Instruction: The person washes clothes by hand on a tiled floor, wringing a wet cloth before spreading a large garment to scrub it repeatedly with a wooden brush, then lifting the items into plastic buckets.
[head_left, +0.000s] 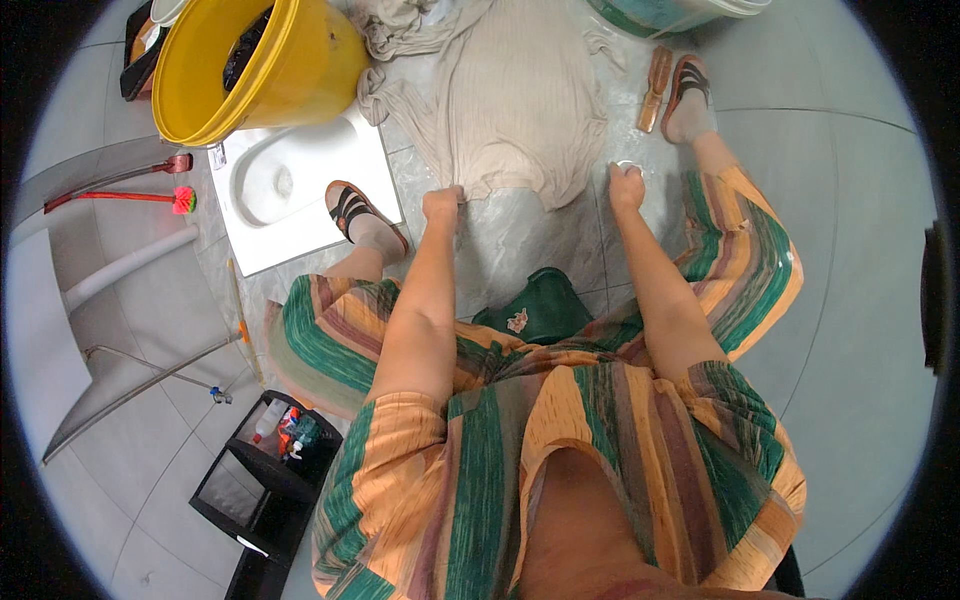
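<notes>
A wet beige ribbed garment (517, 97) lies spread on the grey tiled floor in front of me. My left hand (442, 204) is closed on its near left edge. Off the garment's right side, my right hand (626, 187) holds a small white round object (628, 164), mostly hidden by the fingers; what it is I cannot tell. Beyond that hand a brown wooden-looking brush (655, 88) lies beside my right sandal.
A yellow bucket (330, 67) stands over the far part of a white squat toilet (300, 180). A green plastic stool (551, 304) is between my legs. At the far right is a tub (645, 19); a black shelf (277, 465) with bottles stands lower left.
</notes>
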